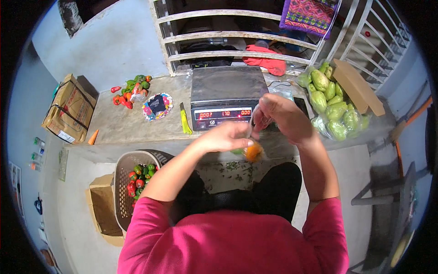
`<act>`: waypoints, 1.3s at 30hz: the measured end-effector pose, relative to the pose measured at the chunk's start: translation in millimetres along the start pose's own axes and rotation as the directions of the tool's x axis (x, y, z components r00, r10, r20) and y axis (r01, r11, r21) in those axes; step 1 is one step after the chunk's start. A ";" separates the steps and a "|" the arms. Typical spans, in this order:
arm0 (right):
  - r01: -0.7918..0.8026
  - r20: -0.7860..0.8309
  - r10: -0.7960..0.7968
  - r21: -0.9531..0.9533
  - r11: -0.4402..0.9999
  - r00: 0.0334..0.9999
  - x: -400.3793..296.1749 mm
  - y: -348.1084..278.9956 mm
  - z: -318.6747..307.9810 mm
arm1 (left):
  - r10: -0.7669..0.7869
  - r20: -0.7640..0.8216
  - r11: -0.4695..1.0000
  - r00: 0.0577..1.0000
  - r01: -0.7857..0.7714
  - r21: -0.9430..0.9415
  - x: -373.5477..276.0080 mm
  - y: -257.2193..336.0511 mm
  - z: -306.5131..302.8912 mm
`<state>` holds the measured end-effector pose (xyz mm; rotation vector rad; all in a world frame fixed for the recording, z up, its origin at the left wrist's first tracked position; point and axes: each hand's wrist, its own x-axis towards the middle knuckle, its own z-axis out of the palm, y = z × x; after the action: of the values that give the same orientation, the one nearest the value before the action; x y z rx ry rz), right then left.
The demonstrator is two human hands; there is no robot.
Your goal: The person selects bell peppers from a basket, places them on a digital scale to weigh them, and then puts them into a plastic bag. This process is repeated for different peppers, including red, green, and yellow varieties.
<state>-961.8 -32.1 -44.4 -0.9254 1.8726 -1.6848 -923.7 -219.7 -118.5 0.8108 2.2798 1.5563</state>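
Both hands are raised in front of the digital scale [228, 85], over the counter's front edge. Thumb and fingers of my left hand [227, 136] grip a clear plastic bag [254, 150], which hangs low with an orange vegetable and something green inside. My right hand [282, 116] holds the upper part of the same bag, its fingers bent around the plastic. The scale's red display is lit and its plate bears nothing. Left of the scale lies a yellow-green utility knife [185, 120]. A round, colourful cloth piece [158, 107] with a dark centre lies beside it.
Red and green peppers [131, 90] lie on the counter at left, near a carrot [93, 137] and a strapped cardboard box [70, 109]. Bagged chayotes [330, 99] stand at right. Below left are a plastic basket [119, 185] of peppers and an open carton [102, 205]. Metal bars [236, 34] rise behind.
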 end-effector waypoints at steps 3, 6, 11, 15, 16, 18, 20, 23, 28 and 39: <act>-0.055 -0.071 0.062 0.093 0.994 0.996 -0.4 0.6 -5.5 | -0.021 0.066 0.950 0.998 0.040 -0.309 2.5 -30.0 24.8; -0.034 -0.254 0.110 0.287 0.957 0.961 -7.8 13.5 -31.2 | -0.050 -0.088 0.897 0.995 0.006 -0.441 -0.8 -50.9 43.3; -0.060 -0.129 0.222 0.727 0.684 0.966 -25.2 51.7 -37.6 | -0.140 -0.184 0.970 0.973 0.098 -0.222 -2.0 -47.1 35.6; 0.047 -0.133 0.012 0.438 0.898 0.991 -23.6 62.0 2.5 | -0.206 -0.105 0.891 0.973 0.143 -0.431 -2.6 -47.5 35.3; 0.149 -0.127 -0.129 0.159 0.976 0.983 -21.9 67.0 12.6 | -0.203 -0.088 0.884 0.975 0.144 -0.444 -4.3 -46.9 37.9; 0.379 -0.050 -0.466 -0.509 0.773 0.883 -15.8 77.2 30.8 | -0.289 -0.158 0.912 0.944 0.222 -0.344 -8.5 -24.1 39.8; 0.378 0.200 -0.521 -0.888 0.261 0.830 -24.8 76.6 36.7 | -0.321 -0.143 0.823 0.936 0.201 -0.530 -8.2 -31.1 39.7; 0.383 0.303 -0.335 -0.900 0.208 0.892 -26.1 73.9 28.5 | -0.186 -0.052 0.716 0.981 0.100 -0.691 -20.4 -47.9 40.4; 0.475 0.441 -0.334 -0.880 0.025 0.833 -29.1 69.8 -1.7 | -0.259 0.068 0.793 0.964 0.252 -0.555 -42.2 -27.5 31.9; -0.357 0.164 0.349 0.018 0.934 0.923 -28.8 56.5 11.0 | -0.303 0.032 0.882 0.952 0.293 -0.369 -54.5 -29.9 15.0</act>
<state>-944.6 -16.9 -104.5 -0.6340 1.7603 -1.3897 -880.8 -247.8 -156.8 0.3223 1.9190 1.7707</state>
